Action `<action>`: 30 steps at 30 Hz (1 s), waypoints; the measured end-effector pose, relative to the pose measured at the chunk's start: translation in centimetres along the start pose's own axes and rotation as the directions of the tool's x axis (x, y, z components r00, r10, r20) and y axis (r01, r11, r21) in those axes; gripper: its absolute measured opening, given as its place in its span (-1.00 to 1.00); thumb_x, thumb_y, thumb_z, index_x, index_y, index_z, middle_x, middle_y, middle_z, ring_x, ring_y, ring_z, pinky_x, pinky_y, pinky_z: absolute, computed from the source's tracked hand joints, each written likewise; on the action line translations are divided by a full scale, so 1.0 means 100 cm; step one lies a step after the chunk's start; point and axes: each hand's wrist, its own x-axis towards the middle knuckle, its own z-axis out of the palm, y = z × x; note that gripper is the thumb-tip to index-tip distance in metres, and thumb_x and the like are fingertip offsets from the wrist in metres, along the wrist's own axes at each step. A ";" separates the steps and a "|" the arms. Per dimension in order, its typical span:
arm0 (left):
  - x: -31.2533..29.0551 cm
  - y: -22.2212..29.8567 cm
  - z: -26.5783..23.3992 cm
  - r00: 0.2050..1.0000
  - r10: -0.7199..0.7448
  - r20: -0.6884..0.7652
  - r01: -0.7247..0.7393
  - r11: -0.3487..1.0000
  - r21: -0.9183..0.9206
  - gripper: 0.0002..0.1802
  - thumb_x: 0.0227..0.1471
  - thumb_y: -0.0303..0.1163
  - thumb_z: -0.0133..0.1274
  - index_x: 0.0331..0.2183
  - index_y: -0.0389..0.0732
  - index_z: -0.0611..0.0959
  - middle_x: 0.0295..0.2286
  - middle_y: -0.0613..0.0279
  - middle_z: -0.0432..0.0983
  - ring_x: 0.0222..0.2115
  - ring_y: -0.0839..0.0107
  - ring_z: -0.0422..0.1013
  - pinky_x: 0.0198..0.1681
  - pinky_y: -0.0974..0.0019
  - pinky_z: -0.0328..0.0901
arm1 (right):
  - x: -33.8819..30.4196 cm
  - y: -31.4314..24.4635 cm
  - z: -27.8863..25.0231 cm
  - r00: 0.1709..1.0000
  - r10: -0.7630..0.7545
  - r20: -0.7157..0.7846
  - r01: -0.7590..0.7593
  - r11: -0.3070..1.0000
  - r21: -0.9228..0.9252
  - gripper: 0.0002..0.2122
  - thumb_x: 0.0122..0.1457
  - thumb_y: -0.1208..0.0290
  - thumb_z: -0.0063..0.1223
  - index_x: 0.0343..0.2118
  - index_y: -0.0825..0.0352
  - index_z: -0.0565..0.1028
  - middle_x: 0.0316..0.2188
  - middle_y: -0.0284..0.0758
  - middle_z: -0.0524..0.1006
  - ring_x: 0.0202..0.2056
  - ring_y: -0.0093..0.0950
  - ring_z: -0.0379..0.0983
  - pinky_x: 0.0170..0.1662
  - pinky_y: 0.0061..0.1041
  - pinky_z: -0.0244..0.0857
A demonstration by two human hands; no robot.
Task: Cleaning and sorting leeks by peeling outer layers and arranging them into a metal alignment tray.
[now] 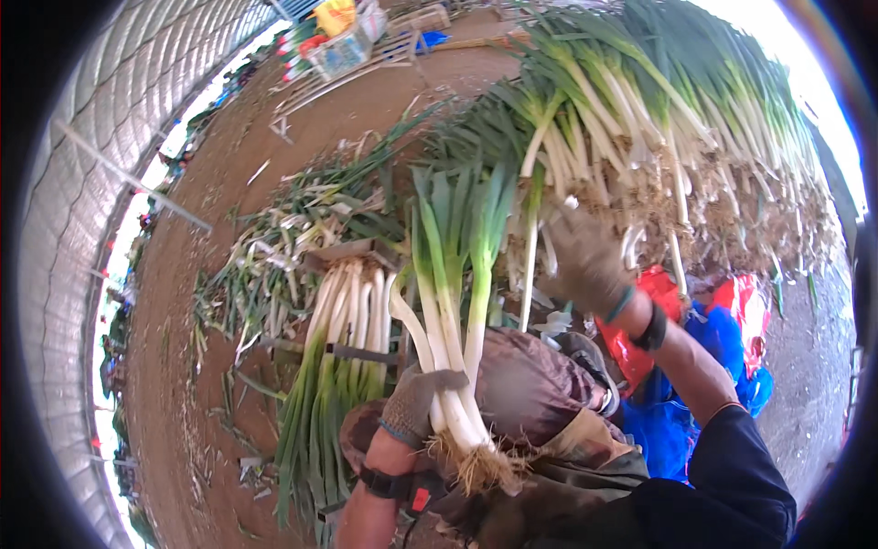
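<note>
Three or so leeks [441, 311] stand upright in front of me, roots down near my lap and green leaves pointing away. My gloved left hand [413, 403] is wrapped round their white stems just above the roots. My gloved right hand [585, 256] is at the near edge of a big heap of leeks [631, 110], beside the hanging roots. Motion smears its fingers, so I cannot see whether they hold anything. To the left, another bunch of leeks [340, 311] lies with its roots against a small board [355, 251], leaves toward me, under a dark bar [361, 354].
Leaf trimmings [274, 242] are piled on the dirt floor beyond the bunch. Blue and red plastic bags [718, 343] lie to my right. A metal rack [343, 75] with a crate [343, 53] stands at the back. Pale sheeting [101, 119] forms the left wall.
</note>
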 end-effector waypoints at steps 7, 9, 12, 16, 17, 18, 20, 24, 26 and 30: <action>-0.129 0.030 -0.050 0.987 0.142 0.069 -0.158 0.878 0.452 -0.81 -0.07 -0.50 0.26 -0.31 -0.24 0.76 -0.19 0.17 0.59 -0.20 0.42 0.53 -0.14 0.33 0.42 | 0.025 -0.193 -0.040 0.669 -0.521 -0.530 0.717 0.640 0.275 -0.35 0.13 0.32 0.02 0.32 0.25 0.18 0.15 -0.10 0.41 0.10 -0.21 0.41 0.24 -0.04 0.25; -0.150 0.052 -0.065 1.000 0.007 -0.006 -0.005 0.933 0.360 -0.67 0.00 -0.42 0.22 -0.16 -0.37 0.67 -0.20 0.07 0.59 -0.20 0.36 0.53 -0.13 0.30 0.44 | 0.039 -0.215 -0.055 0.657 -0.458 -0.598 0.754 0.405 0.518 -0.39 0.14 0.37 -0.01 0.29 0.31 0.21 0.05 -0.10 0.48 -0.01 -0.21 0.50 0.15 -0.10 0.37; -0.190 0.078 -0.082 1.000 -0.009 -0.023 0.017 0.943 0.333 -0.65 0.09 -0.35 0.16 -0.13 -0.37 0.63 -0.20 0.03 0.58 -0.22 0.32 0.54 -0.14 0.28 0.45 | 0.058 -0.243 -0.090 0.702 -0.306 -0.643 0.711 0.259 0.654 -0.48 0.12 0.38 0.04 0.15 0.51 0.33 -0.12 -0.03 0.50 -0.13 -0.20 0.57 -0.11 -0.19 0.51; -0.190 0.108 -0.088 0.945 0.327 0.013 -0.315 0.895 0.315 -0.61 0.20 -0.25 0.07 -0.09 -0.38 0.58 -0.21 -0.01 0.57 -0.25 0.27 0.54 -0.16 0.26 0.47 | 0.084 -0.246 -0.118 0.903 -0.097 -0.419 0.429 0.129 0.894 -0.56 0.07 0.49 0.20 0.05 0.42 0.40 -0.28 -0.21 0.57 -0.23 -0.35 0.60 -0.25 -0.33 0.51; -0.174 0.116 -0.087 0.882 0.470 0.029 -0.461 0.849 0.257 -0.60 0.23 -0.22 0.04 -0.08 -0.38 0.57 -0.21 -0.03 0.57 -0.26 0.25 0.54 -0.17 0.25 0.47 | 0.096 -0.233 -0.114 0.933 -0.103 -0.344 0.345 -0.010 0.939 -0.56 0.05 0.52 0.24 0.03 0.38 0.42 -0.29 -0.24 0.58 -0.22 -0.40 0.60 -0.24 -0.36 0.50; -0.168 0.127 -0.080 0.782 0.623 -0.027 -0.607 0.770 0.198 -0.58 0.26 -0.20 0.02 -0.06 -0.39 0.56 -0.21 -0.04 0.57 -0.26 0.24 0.55 -0.17 0.25 0.48 | 0.105 -0.220 -0.116 0.956 -0.114 -0.271 0.252 -0.155 0.955 -0.56 0.03 0.55 0.27 0.01 0.35 0.44 -0.31 -0.27 0.59 -0.20 -0.46 0.59 -0.22 -0.39 0.49; -0.159 0.135 -0.065 0.533 0.821 -0.203 -0.812 0.564 0.152 -0.62 0.28 -0.28 -0.03 -0.02 -0.36 0.57 -0.32 0.01 0.64 -0.28 0.27 0.57 -0.16 0.28 0.44 | 0.110 -0.193 -0.118 0.973 -0.166 -0.159 0.075 -0.426 0.902 -0.57 0.04 0.57 0.28 0.01 0.36 0.45 -0.23 -0.28 0.60 -0.13 -0.46 0.57 -0.10 -0.42 0.48; -0.090 0.074 -0.040 0.293 0.953 0.075 -0.553 0.104 0.827 -0.61 0.18 -0.32 0.09 -0.04 -0.38 0.56 -0.24 0.00 0.62 -0.24 0.18 0.56 -0.07 0.24 0.42 | 0.099 -0.146 -0.127 0.963 -0.204 0.176 -0.268 -0.666 0.696 -0.49 0.08 0.58 0.30 0.13 0.36 0.43 -0.04 -0.21 0.59 0.02 -0.36 0.54 0.08 -0.36 0.45; -0.057 0.032 0.015 0.408 0.899 0.158 -0.620 0.146 0.771 -0.50 0.09 -0.36 0.21 0.03 -0.33 0.50 -0.16 0.07 0.59 -0.14 0.27 0.52 -0.01 0.25 0.39 | 0.092 -0.137 -0.121 0.973 -0.150 0.176 -0.227 -0.762 0.606 -0.45 0.07 0.57 0.31 0.17 0.38 0.40 -0.01 -0.16 0.58 0.03 -0.33 0.54 0.12 -0.33 0.45; -0.039 0.029 0.048 0.695 0.674 0.253 -0.711 0.590 0.382 -0.35 -0.04 -0.46 0.32 0.10 -0.27 0.46 -0.10 0.18 0.57 -0.09 0.38 0.50 0.01 0.27 0.39 | 0.072 -0.096 -0.108 0.938 -0.265 0.222 -0.346 -0.733 0.586 -0.39 0.10 0.44 0.32 0.22 0.41 0.34 0.07 -0.09 0.53 0.06 -0.31 0.52 0.16 -0.28 0.42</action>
